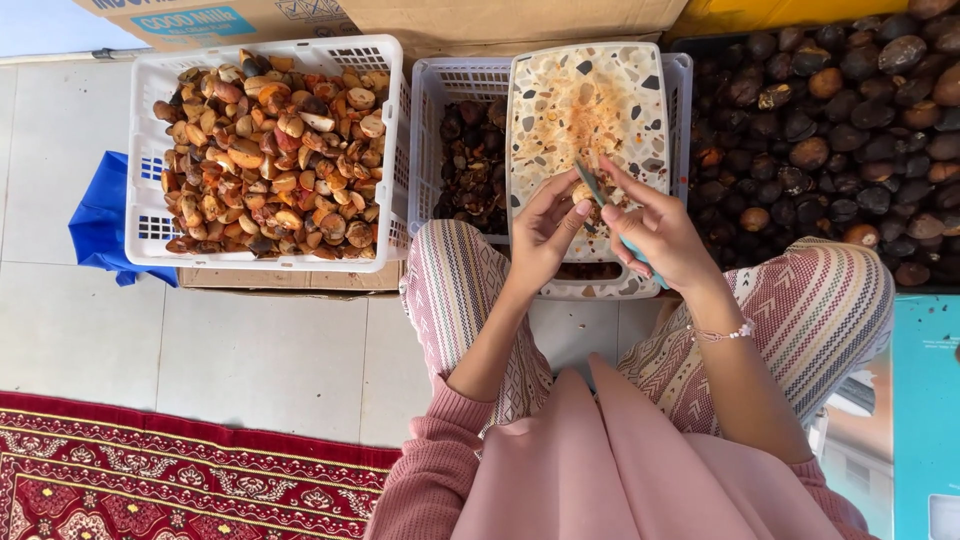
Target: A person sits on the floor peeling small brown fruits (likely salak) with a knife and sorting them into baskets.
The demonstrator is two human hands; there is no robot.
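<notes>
My left hand (545, 232) pinches a small brown nut (583, 193) over a speckled cutting board (585, 100). The board lies across a white plastic basket (440, 90) that holds dark shell scraps. My right hand (660, 235) grips a small knife with a teal handle (600, 195), its blade resting against the nut. A bead bracelet (725, 334) circles my right wrist. Both hands meet above the board's near end.
A white basket (270, 262) at the left is heaped with cut orange-brown nut halves. A dark bin of whole dark nuts (840, 120) stands at the right. Cardboard boxes sit behind, a blue cloth (100, 225) lies at the left, and a red patterned rug (150, 470) covers the near tiled floor.
</notes>
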